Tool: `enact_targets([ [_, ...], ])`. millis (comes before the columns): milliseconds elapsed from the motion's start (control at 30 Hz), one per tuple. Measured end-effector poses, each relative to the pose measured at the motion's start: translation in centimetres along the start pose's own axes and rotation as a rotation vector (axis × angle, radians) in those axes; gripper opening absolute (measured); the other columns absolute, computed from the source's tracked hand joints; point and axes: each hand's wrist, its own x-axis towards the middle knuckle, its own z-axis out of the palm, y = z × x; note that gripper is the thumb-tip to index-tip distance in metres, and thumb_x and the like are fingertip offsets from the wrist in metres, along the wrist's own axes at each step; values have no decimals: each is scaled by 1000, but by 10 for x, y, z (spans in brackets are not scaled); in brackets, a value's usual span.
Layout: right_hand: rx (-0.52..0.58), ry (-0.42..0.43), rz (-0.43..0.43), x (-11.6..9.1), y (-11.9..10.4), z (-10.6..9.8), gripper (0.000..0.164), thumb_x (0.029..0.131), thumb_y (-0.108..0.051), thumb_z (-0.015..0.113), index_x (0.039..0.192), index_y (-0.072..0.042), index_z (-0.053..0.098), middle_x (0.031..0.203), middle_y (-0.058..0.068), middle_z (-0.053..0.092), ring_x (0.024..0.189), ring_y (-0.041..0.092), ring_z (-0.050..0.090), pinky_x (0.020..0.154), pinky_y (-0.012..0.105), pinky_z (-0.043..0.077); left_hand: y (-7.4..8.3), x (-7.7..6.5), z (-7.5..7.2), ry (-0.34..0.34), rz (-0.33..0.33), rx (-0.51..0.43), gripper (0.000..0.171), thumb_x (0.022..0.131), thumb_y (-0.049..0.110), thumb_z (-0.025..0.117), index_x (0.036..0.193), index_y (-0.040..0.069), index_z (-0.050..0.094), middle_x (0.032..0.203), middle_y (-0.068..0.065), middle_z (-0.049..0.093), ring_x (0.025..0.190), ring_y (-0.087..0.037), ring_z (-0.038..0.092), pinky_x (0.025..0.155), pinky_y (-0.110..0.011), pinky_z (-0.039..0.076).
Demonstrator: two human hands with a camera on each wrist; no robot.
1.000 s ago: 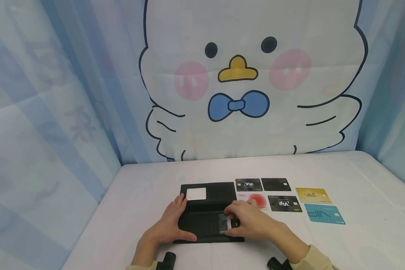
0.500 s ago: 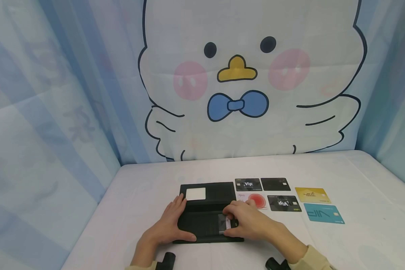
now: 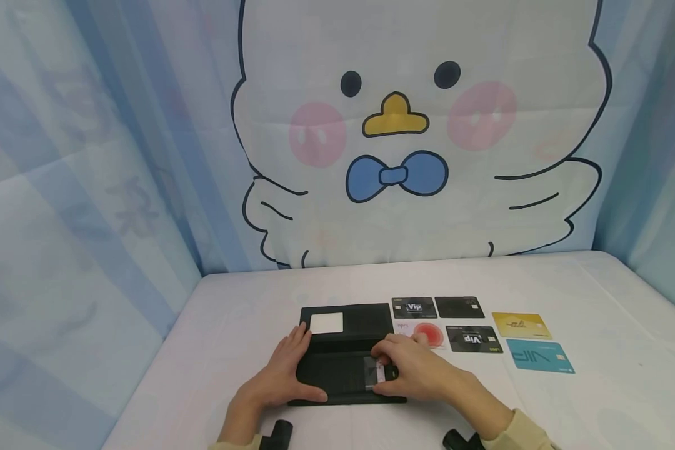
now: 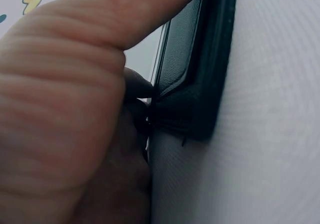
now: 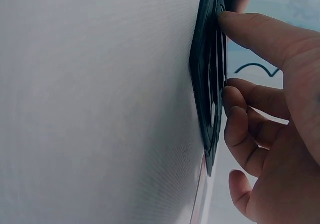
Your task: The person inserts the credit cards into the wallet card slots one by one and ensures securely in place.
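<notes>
Still the right hand point(image 3: 422, 370) on dark card point(image 3: 392, 372), apparently

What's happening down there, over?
Left hand on open wallet. Right hand pinching at its right side. Loose cards to the right; nothing visibly in the way.

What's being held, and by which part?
The right grip seems to pinch a dark card-like piece by opposite edges, at the right of an open black rectangular wallet; the left grip rests on the wallet.

Left hand point(image 3: 284, 373) palm-down, thumb wide of its fingers; right hand point(image 3: 419, 370) with curled fingers
</notes>
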Motion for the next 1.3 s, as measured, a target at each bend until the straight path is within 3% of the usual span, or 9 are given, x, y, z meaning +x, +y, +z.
enact_targets([
  [367,-15,57,-18,-6,8,-4,48,78,-40,85,114,-13,67,92,-13,54,90,7,52,80,45,31,1,-1,-2,-3,16,-4,121,70,43,91,157,-6,23,167,-21,8,153,-38,3,121,-56,3],
  [633,-1,70,38,-14,17,-11,49,77,-40,86,115,-15,68,95,-13,57,103,16,52,98,62,28,-1,-3,-1,-3,-17,-11,121,69,45,92,158,-4,24,167,-19,9,153,-38,3,121,-57,5],
  [967,-51,79,127,-26,27,-21,51,78,-38,87,122,-20,67,106,-15,58,97,8,52,94,58,31,0,-3,0,6,-27,-9,121,69,45,92,158,-3,25,167,-18,10,153,-38,4,121,-58,6],
  [1300,-54,87,224,-38,36,-30,50,78,-36,87,121,-21,66,109,-11,61,98,11,55,94,56,31,1,0,0,3,-14,5,121,69,46,91,157,-4,25,167,-19,9,153,-38,5,121,-57,6],
])
